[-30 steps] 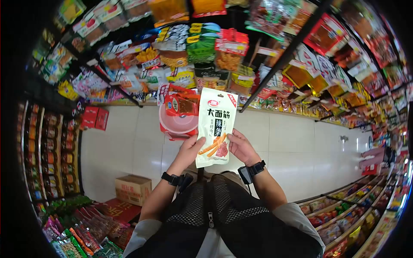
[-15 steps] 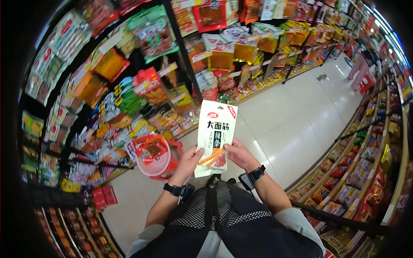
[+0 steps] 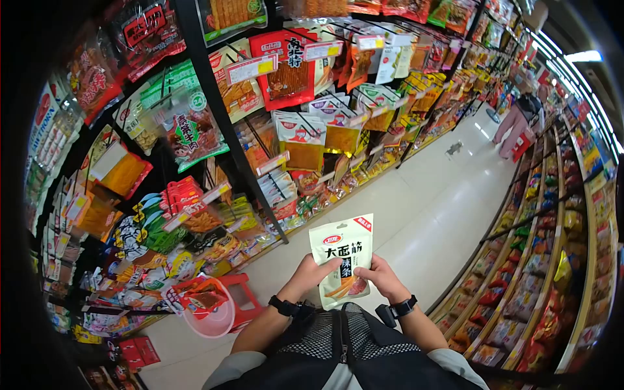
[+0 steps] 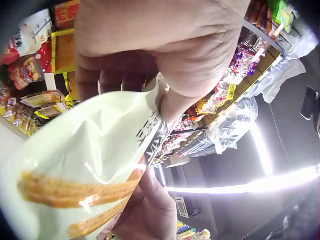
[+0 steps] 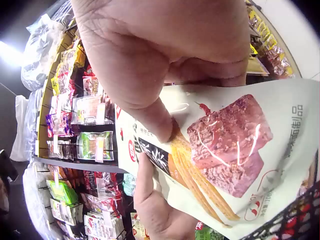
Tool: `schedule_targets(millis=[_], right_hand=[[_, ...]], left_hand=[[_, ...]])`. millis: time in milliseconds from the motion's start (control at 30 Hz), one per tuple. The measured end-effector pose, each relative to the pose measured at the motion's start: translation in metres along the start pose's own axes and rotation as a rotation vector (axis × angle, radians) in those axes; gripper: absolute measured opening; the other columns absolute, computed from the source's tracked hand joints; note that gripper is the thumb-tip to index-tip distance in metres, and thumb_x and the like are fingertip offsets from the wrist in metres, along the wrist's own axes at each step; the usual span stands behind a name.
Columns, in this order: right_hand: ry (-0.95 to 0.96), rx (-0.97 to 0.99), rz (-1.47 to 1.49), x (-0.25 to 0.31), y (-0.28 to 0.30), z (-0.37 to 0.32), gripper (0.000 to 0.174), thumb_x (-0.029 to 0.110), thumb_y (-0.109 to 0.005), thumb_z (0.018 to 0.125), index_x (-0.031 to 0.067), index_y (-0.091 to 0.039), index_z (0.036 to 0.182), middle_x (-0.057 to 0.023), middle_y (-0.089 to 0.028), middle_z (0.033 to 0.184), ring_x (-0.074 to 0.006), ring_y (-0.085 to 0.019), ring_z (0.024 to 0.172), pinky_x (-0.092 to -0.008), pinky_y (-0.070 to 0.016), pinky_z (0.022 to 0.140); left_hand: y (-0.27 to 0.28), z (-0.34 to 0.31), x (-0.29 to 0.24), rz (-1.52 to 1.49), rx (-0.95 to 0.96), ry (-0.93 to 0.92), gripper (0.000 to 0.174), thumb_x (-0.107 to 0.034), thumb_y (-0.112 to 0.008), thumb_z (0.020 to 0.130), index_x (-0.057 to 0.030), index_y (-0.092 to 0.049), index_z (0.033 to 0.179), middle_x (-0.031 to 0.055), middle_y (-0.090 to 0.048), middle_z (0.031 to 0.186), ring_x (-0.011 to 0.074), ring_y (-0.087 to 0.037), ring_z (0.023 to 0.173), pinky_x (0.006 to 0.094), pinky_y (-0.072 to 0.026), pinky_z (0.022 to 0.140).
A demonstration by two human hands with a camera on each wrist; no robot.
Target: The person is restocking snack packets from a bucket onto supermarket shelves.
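Holding one cream-white snack packet [image 3: 342, 260] upright over the aisle floor, close in front of the chest, the left hand [image 3: 312, 273] pinches its lower left edge, thumb on the front and fingers curled behind. The right hand [image 3: 383, 278] pinches the lower right edge the same way. Big black characters on the front read 大面筋, and a black strip beneath carries 辣条 in white. A red oval logo sits at the top left and a red flag crosses the top right corner. Lower down are printed orange sticks and reddish meat. Two black wrist straps show, one on each arm. One pink basket [image 3: 211, 315] sits near, low on the left, with one red-edged packet [image 3: 205, 299] in it. On the left shelves [image 3: 214, 97] one hanging bag [image 3: 188, 133] bears a green 24 badge. One person in pink [image 3: 513, 120] stands far down the aisle.
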State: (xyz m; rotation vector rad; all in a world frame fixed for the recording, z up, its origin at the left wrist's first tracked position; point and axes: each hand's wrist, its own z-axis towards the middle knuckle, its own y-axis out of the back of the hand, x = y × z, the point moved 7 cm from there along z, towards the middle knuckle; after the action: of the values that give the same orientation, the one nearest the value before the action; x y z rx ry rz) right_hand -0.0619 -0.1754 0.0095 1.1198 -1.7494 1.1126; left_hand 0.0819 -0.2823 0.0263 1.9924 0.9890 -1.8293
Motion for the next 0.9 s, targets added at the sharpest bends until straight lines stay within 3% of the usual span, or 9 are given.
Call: schedule_targets(millis=[167, 333, 500, 567, 633, 700, 733, 833, 900], right_hand=[[0.037, 0.0, 0.012, 0.046, -0.002, 0.057, 0.042, 0.01, -0.065, 0.094, 0.0002, -0.052, 0.132, -0.0074, -0.064, 0.124, -0.0157, -0.061, 0.112, -0.0332, -0.0476, 0.1], [0.107, -0.133, 0.039, 0.071, 0.026, 0.086, 0.035, 0.017, -0.058, 0.099, -0.0007, -0.054, 0.129, -0.0069, -0.065, 0.12, -0.0134, -0.061, 0.107, -0.0304, -0.0488, 0.095], [0.156, -0.213, 0.068, 0.098, 0.053, 0.107, 0.032, 0.017, -0.057, 0.1, -0.0009, -0.057, 0.126, -0.0056, -0.067, 0.115, -0.0124, -0.062, 0.103, -0.0297, -0.0492, 0.093], [0.172, -0.211, 0.004, 0.115, 0.055, 0.117, 0.032, 0.018, -0.057, 0.1, 0.0001, -0.057, 0.126, -0.0049, -0.068, 0.112, -0.0115, -0.063, 0.101, -0.0287, -0.0515, 0.088], [0.158, -0.207, -0.064, 0.126, 0.06, 0.128, 0.032, 0.019, -0.058, 0.1, 0.0007, -0.057, 0.126, -0.0044, -0.068, 0.111, -0.0112, -0.063, 0.1, -0.0282, -0.0529, 0.085], [0.194, -0.182, -0.117, 0.136, 0.066, 0.147, 0.031, 0.022, -0.057, 0.1, 0.0017, -0.057, 0.123, -0.0043, -0.068, 0.102, -0.0094, -0.066, 0.084, -0.0257, -0.057, 0.069], [0.146, -0.174, -0.119, 0.143, 0.069, 0.154, 0.03, 0.023, -0.057, 0.1, 0.0017, -0.056, 0.122, -0.0042, -0.068, 0.1, -0.009, -0.066, 0.08, -0.0251, -0.0574, 0.066], [0.115, -0.121, -0.112, 0.173, 0.077, 0.18, 0.031, 0.025, -0.057, 0.1, 0.0018, -0.056, 0.12, -0.0036, -0.067, 0.093, -0.0081, -0.066, 0.071, -0.0239, -0.0576, 0.058], [0.137, -0.089, -0.117, 0.196, 0.086, 0.2, 0.031, 0.026, -0.057, 0.1, 0.0017, -0.056, 0.119, -0.0031, -0.067, 0.09, -0.0079, -0.065, 0.069, -0.0237, -0.0574, 0.057]], left_hand=[[0.029, 0.061, -0.02, -0.135, -0.139, -0.063, 0.029, -0.014, -0.065, 0.095, 0.0019, -0.063, 0.119, 0.005, -0.07, 0.107, 0.0115, -0.064, 0.095, 0.0288, -0.0527, 0.083], [0.022, 0.111, -0.059, -0.102, -0.034, -0.102, 0.028, -0.012, -0.064, 0.094, 0.0026, -0.063, 0.118, 0.0063, -0.07, 0.107, 0.012, -0.065, 0.096, 0.0284, -0.0522, 0.084], [0.03, 0.157, -0.096, 0.054, -0.034, -0.318, 0.031, -0.011, -0.063, 0.095, 0.0017, -0.057, 0.123, 0.0083, -0.067, 0.112, 0.0122, -0.061, 0.103, 0.029, -0.0488, 0.09], [0.037, 0.169, -0.132, 0.025, -0.058, -0.366, 0.035, -0.008, -0.062, 0.095, 0.0018, -0.052, 0.127, 0.0063, -0.064, 0.115, 0.0118, -0.058, 0.105, 0.0284, -0.0475, 0.091], [0.047, 0.186, -0.152, 0.104, -0.169, -0.455, 0.038, -0.007, -0.064, 0.093, 0.0016, -0.049, 0.128, 0.0075, -0.065, 0.104, 0.0131, -0.061, 0.098, 0.0288, -0.0482, 0.089], [0.055, 0.203, -0.179, 0.242, -0.204, -0.553, 0.042, -0.008, -0.065, 0.093, 0.0006, -0.048, 0.13, 0.0077, -0.066, 0.098, 0.0141, -0.062, 0.095, 0.0291, -0.049, 0.088], [0.055, 0.21, -0.191, 0.206, -0.242, -0.568, 0.034, -0.011, -0.066, 0.091, 0.0001, -0.056, 0.122, 0.0102, -0.067, 0.096, 0.0185, -0.065, 0.091, 0.0297, -0.0497, 0.084], [0.038, 0.23, -0.237, 0.733, -0.236, -0.597, 0.025, -0.016, -0.067, 0.09, -0.0018, -0.065, 0.11, 0.0132, -0.067, 0.094, 0.0259, -0.067, 0.089, 0.0321, -0.0505, 0.08], [0.033, 0.249, -0.259, 0.879, -0.317, -0.599, 0.021, -0.024, -0.068, 0.088, -0.0037, -0.071, 0.095, 0.0143, -0.065, 0.088, 0.0331, -0.064, 0.085, 0.0385, -0.0499, 0.074]])
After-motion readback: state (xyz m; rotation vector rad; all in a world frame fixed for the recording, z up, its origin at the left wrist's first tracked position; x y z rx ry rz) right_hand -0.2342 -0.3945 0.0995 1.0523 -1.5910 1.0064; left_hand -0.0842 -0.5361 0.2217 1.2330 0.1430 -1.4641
